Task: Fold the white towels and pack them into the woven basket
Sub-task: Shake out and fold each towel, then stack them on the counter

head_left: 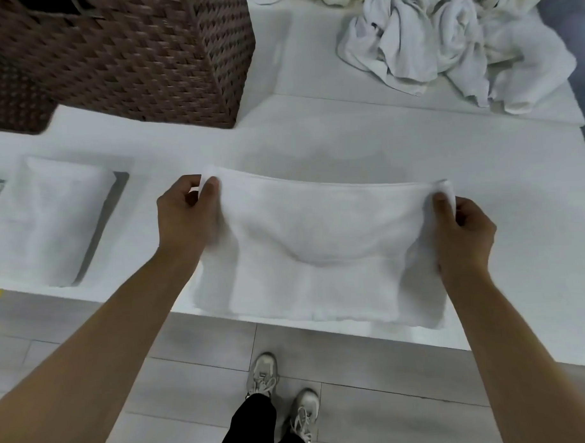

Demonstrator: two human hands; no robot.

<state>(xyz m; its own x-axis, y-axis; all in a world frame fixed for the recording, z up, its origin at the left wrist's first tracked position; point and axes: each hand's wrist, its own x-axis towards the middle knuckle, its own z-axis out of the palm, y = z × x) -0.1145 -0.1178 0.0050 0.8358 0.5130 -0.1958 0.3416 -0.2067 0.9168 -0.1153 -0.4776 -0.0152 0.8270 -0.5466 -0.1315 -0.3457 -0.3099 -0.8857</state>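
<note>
2 hands (pixel 188 211) (pixel 464 232) at the towel's (pixel 318 240) far corners

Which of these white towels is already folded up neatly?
The folded towel lying at the table's left edge, below the woven basket. The hands hold another mid-fold, and the rest lie crumpled in a pile at the far right.

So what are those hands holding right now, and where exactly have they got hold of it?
A white towel, held by its two upper corners: the left hand pinches the left corner, the right hand the right. Its lower part lies on the table.
</note>
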